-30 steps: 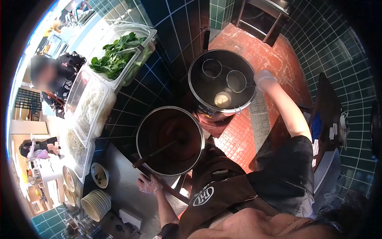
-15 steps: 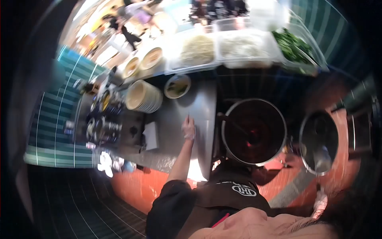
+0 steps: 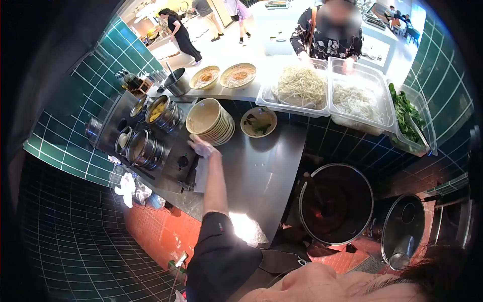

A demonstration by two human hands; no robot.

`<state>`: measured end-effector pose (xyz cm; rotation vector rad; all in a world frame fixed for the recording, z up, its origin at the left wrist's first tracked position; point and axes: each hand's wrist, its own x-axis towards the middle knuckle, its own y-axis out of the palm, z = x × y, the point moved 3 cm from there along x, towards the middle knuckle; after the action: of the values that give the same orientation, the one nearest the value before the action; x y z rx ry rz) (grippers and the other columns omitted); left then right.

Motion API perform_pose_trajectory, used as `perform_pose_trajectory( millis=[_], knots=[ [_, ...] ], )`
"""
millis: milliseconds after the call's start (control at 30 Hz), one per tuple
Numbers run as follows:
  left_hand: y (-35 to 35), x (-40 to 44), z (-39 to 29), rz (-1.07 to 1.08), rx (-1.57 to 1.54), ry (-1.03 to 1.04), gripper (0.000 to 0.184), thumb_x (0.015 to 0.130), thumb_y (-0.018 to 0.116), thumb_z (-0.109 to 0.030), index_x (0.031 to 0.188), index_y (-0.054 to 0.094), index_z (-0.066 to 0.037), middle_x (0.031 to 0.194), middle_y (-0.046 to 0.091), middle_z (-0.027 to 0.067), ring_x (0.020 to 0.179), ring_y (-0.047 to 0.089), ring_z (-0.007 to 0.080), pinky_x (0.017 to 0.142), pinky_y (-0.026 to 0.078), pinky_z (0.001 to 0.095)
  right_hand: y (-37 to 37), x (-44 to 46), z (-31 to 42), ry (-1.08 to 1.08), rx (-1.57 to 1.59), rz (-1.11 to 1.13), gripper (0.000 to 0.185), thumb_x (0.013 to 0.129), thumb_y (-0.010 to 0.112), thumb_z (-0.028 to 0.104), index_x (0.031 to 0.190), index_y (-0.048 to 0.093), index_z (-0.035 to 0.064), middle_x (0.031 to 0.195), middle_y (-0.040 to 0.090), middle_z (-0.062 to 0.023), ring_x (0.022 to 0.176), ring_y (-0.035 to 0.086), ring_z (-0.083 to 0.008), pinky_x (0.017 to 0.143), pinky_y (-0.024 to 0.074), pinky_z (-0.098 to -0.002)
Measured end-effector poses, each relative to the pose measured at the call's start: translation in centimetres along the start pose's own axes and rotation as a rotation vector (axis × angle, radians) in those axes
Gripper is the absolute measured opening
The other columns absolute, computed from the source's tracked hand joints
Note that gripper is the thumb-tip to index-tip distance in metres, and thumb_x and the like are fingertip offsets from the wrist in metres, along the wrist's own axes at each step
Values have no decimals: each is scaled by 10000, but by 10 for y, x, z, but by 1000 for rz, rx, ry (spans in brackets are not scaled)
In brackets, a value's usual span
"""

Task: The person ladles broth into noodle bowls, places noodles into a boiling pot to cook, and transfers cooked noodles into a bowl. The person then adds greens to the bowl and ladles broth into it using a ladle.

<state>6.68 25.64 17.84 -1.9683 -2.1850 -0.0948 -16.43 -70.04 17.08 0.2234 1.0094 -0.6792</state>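
My left hand (image 3: pixel 202 147), in a thin clear glove, reaches over the steel counter (image 3: pixel 261 171) with its fingers stretched out and apart. Its fingertips are just below the rim of a tall stack of cream bowls (image 3: pixel 214 121); whether they touch it I cannot tell. A single bowl with green leaves (image 3: pixel 259 122) stands to the right of the stack. Beneath my wrist a white block-like thing (image 3: pixel 201 176) is partly covered. My right hand is out of sight.
Metal pots (image 3: pixel 146 149) stand left, with filled bowls (image 3: pixel 237 75) on the ledge. Tubs hold bean sprouts (image 3: pixel 302 86), white noodles (image 3: pixel 359 99) and greens (image 3: pixel 408 118). Right are a large dark pot (image 3: pixel 336 204) and another pot (image 3: pixel 402 226). A person (image 3: pixel 327 38) stands opposite.
My left hand has moved left from the counter's middle to the bowl stack, its fingers now spread. My right hand has left the view. The camera has turned, and a person shows opposite.
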Motion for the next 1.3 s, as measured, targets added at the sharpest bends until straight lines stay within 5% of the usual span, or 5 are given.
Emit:
perform_pose_trajectory(
  millis=[467,733,933,1100,1300],
  knots=[
    [52,123,-4,377,-218,-432,218,833,422,-61,994,552,-130,1015,589,82,873,591,216,749,509,384,44,23,-22,-29,107,103,107,734,556,137,743,519,37,609,452,-52,481,440,-195,415,401,-328],
    [-24,66,-81,688,-552,-313,448,770,459,-135,1213,498,-74,1162,535,183,1020,574,339,830,518,507,34,16,-44,-116,217,164,145,801,535,190,697,496,97,484,391,7,358,372,-129,321,337,-273],
    [-57,-106,-53,1408,-809,-122,629,826,599,-498,1097,523,65,1099,561,217,990,590,352,866,499,509,43,-8,-30,-290,216,215,171,825,558,211,716,470,113,489,383,28,348,351,-102,301,309,-244],
    [-61,-326,-104,1572,-582,-1063,508,917,513,-307,1315,378,-22,1268,498,173,1145,524,331,939,449,519,77,-93,1,-393,265,120,751,861,547,98,1442,75,40,577,422,29,393,343,-44,316,259,-191],
    [-63,-509,-100,1936,-221,-630,565,931,454,-475,1348,373,-102,1268,490,126,1112,547,279,851,508,453,122,-134,17,-668,-31,271,357,813,565,68,1157,482,29,558,463,6,368,377,-66,324,297,-227]
  ],
)
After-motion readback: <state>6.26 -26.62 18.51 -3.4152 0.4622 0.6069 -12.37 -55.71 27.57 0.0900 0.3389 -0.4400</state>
